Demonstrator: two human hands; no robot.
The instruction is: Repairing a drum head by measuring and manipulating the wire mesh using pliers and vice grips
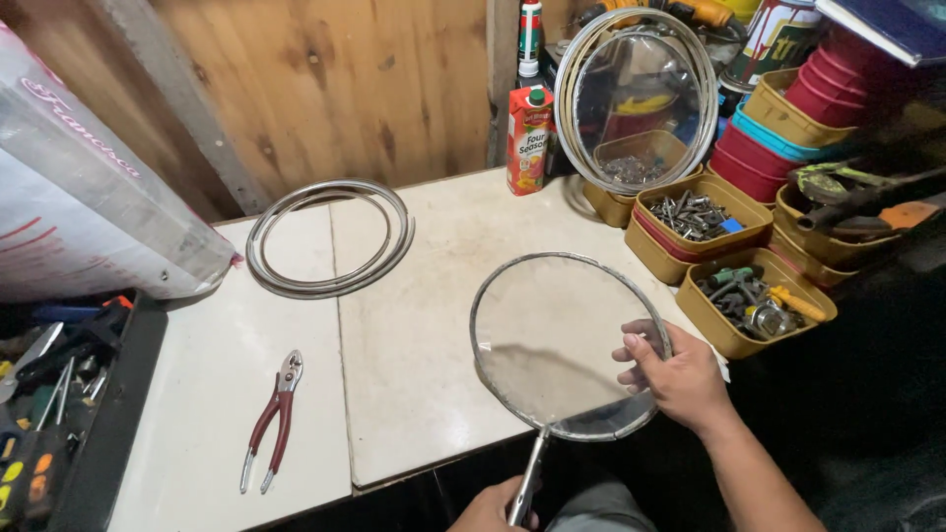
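A round wire-mesh strainer (pixel 552 335) with a metal rim lies tilted over the front edge of the white worktop (pixel 414 325). My right hand (pixel 675 374) grips its rim on the right side, fingers curled over the edge. At the bottom of the view my left hand (pixel 493 507) is closed around the strainer's metal handle (pixel 527 483). A pair of red-handled pliers (pixel 274 419) lies on the worktop to the left, apart from both hands.
Stacked metal rings (pixel 330 236) lie at the back left. A juice carton (pixel 529 138) and a second mesh screen (pixel 636 99) stand at the back. Yellow tubs of screws and tools (pixel 754 300) fill the right. A tool tray (pixel 59 404) and a white sack (pixel 89 187) sit left.
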